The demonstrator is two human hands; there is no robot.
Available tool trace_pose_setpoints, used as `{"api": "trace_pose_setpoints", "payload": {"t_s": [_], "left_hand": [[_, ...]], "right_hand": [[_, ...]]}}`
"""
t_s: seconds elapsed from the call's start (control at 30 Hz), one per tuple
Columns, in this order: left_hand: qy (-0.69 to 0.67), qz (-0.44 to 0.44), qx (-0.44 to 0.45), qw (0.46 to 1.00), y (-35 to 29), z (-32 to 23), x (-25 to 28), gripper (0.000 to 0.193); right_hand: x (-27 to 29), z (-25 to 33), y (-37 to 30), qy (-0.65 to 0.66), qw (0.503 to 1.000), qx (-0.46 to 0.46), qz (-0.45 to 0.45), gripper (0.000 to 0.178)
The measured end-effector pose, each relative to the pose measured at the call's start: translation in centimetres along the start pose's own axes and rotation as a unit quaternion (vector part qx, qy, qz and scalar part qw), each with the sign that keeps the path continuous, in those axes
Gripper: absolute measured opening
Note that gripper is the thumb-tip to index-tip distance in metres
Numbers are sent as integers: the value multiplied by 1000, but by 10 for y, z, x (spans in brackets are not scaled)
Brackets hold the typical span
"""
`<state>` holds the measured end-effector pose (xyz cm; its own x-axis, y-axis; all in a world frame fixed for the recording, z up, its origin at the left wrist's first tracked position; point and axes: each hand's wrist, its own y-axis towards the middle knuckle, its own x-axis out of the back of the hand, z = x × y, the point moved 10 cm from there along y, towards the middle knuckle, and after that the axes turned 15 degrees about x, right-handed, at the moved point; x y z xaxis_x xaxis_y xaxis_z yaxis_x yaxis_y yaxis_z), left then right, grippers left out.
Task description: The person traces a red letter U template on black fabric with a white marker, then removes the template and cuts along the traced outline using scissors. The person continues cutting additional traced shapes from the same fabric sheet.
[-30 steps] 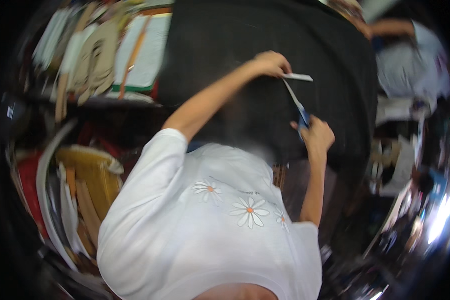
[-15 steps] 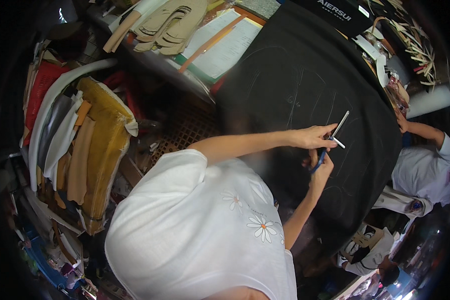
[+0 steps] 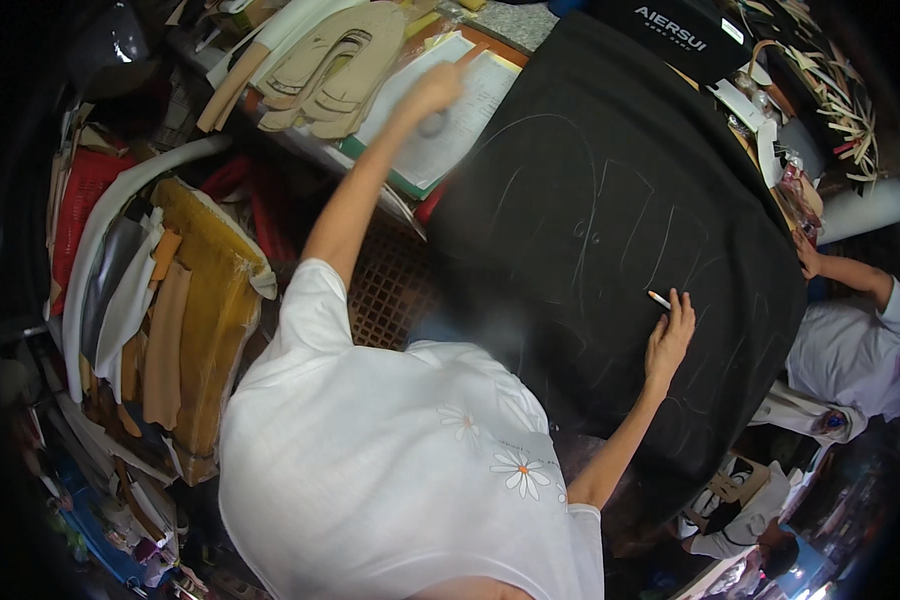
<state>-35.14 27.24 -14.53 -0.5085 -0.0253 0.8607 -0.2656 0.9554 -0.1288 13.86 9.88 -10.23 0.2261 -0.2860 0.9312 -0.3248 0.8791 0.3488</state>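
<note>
My left hand [image 3: 438,90] is stretched out over the paper sheets [image 3: 482,98] on the table at the upper left. It is closed and smeared by motion; a dark grey blur shows under it, too unclear to name. My right hand [image 3: 670,335] rests on the black cloth [image 3: 540,200], its fingers over a white pencil [image 3: 658,299] whose pointed tip sticks out to the left. Thin white curved lines are drawn across the cloth. The scissors cannot be made out. Part of an orange strip [image 3: 473,53] lies beside my left hand.
Beige cut-out shapes [image 3: 335,70] lie left of the papers. Rolled sheets and a yellow slab [image 3: 195,330] stand at my left. A black box [image 3: 675,30] sits at the cloth's far edge. On the right, a co-worker's hand [image 3: 808,258] touches the cloth's edge.
My left hand has left the cloth and swung up-left to the papers. The scissors both hands held are gone from the cloth. My right hand now lies on the white pencil.
</note>
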Motion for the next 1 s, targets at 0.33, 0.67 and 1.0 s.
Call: {"api": "trace_pose_setpoints", "payload": {"t_s": [0.33,0.67,1.0], "left_hand": [[96,-191,-65,975,35,10,7,44],[-468,318,-137,813,-229,-261,-74,21],[-419,224,-136,869,-260,-273,-72,22]], "right_hand": [[-9,-14,-9,263,933,-215,-118,20],[-9,80,-9,746,559,-309,-186,29],[18,76,-23,720,590,-276,-239,27]]}}
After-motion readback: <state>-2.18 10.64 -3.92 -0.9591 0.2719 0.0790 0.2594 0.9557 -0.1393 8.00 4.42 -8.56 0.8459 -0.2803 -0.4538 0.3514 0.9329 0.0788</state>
